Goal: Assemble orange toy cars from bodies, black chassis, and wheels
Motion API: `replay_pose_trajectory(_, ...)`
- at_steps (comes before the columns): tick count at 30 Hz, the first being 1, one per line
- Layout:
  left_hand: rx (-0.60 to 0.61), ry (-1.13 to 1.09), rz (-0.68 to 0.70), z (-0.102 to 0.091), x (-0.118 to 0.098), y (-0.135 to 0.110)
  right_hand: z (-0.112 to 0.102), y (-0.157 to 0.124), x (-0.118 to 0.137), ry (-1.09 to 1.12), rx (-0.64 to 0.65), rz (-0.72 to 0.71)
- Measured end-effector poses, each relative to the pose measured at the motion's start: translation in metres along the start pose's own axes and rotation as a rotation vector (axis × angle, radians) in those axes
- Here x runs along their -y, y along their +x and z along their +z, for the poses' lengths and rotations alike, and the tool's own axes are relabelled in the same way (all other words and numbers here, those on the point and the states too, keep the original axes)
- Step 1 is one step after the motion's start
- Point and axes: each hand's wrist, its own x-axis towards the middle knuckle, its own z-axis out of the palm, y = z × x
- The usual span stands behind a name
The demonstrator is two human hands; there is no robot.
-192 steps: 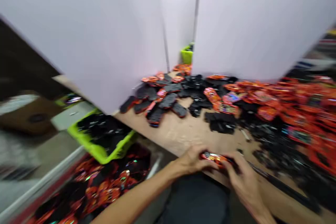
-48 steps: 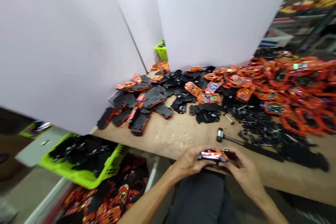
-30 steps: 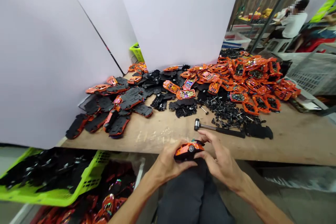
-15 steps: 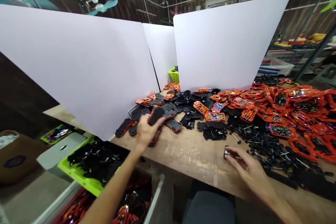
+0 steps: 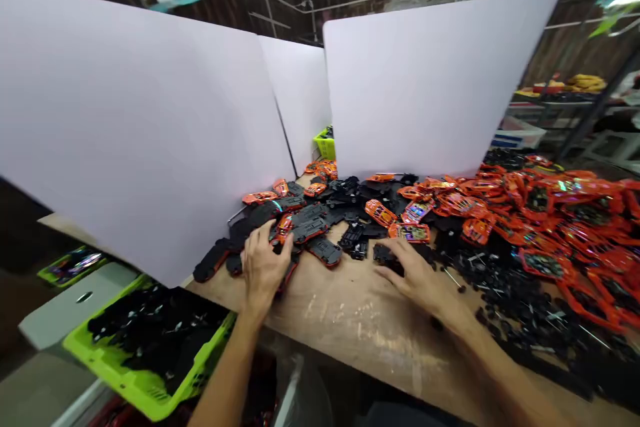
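Note:
My left hand (image 5: 263, 267) rests at the left pile, its fingers apart over the toy cars. An orange toy car (image 5: 283, 229) lies by its fingertips, and dark-bottomed upturned cars (image 5: 309, 221) surround it. Farther right, my right hand (image 5: 415, 277) has its thumb and fingers around a black toy car chassis (image 5: 389, 257); the palm hides part of this piece. Just behind that hand lie an orange car body (image 5: 410, 233) and another orange car (image 5: 381, 213). A small dark round piece (image 5: 437, 323) shows under the right hand; I cannot tell whether it is held.
Orange car shells (image 5: 565, 233) are heaped at the right, beside black wheels and axles (image 5: 520, 293). White panels (image 5: 430, 93) stand behind the wooden table (image 5: 345, 320). A yellow-green crate (image 5: 145, 403) of black parts sits at the lower left.
My left hand has let go of the dark-bottomed car at the pile. My right hand has moved left and forward to the black chassis; the small wheel piece no longer shows at its fingertips.

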Motion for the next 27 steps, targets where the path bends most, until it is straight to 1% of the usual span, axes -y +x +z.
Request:
replay_pose_trajectory(1, 0.010, 0.069, -0.065, -0.001, 0.002, -0.017, 0.013, 0.015, 0.008, -0.005, 0.051, -0.040)
replay_pose_trajectory(2, 0.054, 0.121, -0.111, -0.001, 0.005, -0.031, 0.029, 0.030, 0.016, -0.019, 0.105, -0.075)
replay_pose_trajectory(4, 0.207, 0.159, -0.147, 0.002, 0.010, -0.047, 0.063, 0.062, 0.033, -0.081, 0.228, -0.093)
replay_pose_trajectory(6, 0.326, 0.123, -0.173, 0.008, 0.013, -0.050, 0.098, 0.093, 0.048, -0.161, 0.363, -0.027)
replay_pose_trajectory(8, 0.360, 0.030, -0.232, 0.012, 0.017, -0.043, 0.127, 0.116, 0.058, -0.211, 0.450, 0.064)
replay_pose_trajectory(10, 0.353, -0.071, -0.278, 0.011, 0.022, -0.036, 0.147, 0.128, 0.063, -0.209, 0.456, 0.105)
replay_pose_trajectory(11, 0.346, -0.114, -0.290, 0.009, 0.025, -0.035, 0.152, 0.130, 0.063, -0.194, 0.437, 0.107)
replay_pose_trajectory(12, 0.336, -0.151, -0.291, 0.006, 0.027, -0.035, 0.155, 0.130, 0.062, -0.177, 0.415, 0.108)
replay_pose_trajectory(14, 0.318, -0.240, -0.278, -0.002, 0.031, -0.041, 0.151, 0.125, 0.056, -0.125, 0.382, 0.108)
replay_pose_trajectory(17, 0.303, -0.416, -0.265, -0.017, 0.030, -0.060, 0.132, 0.109, 0.046, -0.030, 0.382, 0.096)
replay_pose_trajectory(19, 0.308, -0.529, -0.305, -0.028, 0.024, -0.078, 0.116, 0.092, 0.043, 0.084, 0.385, 0.107)
replay_pose_trajectory(20, 0.310, -0.567, -0.340, -0.034, 0.020, -0.090, 0.109, 0.083, 0.044, 0.185, 0.381, 0.131)
replay_pose_trajectory(22, 0.314, -0.698, -0.473, -0.046, 0.013, -0.117, 0.101, 0.062, 0.051, 0.446, 0.374, 0.210)
replay_pose_trajectory(23, 0.309, -0.796, -0.559, -0.052, 0.012, -0.133, 0.101, 0.052, 0.058, 0.550, 0.386, 0.244)
replay_pose_trajectory(24, 0.296, -0.976, -0.677, -0.059, 0.012, -0.150, 0.105, 0.042, 0.067, 0.612, 0.408, 0.259)
replay_pose_trajectory(25, 0.259, -1.130, -0.780, -0.066, 0.013, -0.168, 0.113, 0.031, 0.078, 0.652, 0.451, 0.253)
replay_pose_trajectory(26, 0.201, -1.225, -0.871, -0.075, 0.017, -0.186, 0.125, 0.020, 0.093, 0.691, 0.524, 0.235)
replay_pose_trajectory(27, 0.132, -1.264, -0.955, -0.084, 0.023, -0.204, 0.140, 0.008, 0.110, 0.745, 0.613, 0.207)
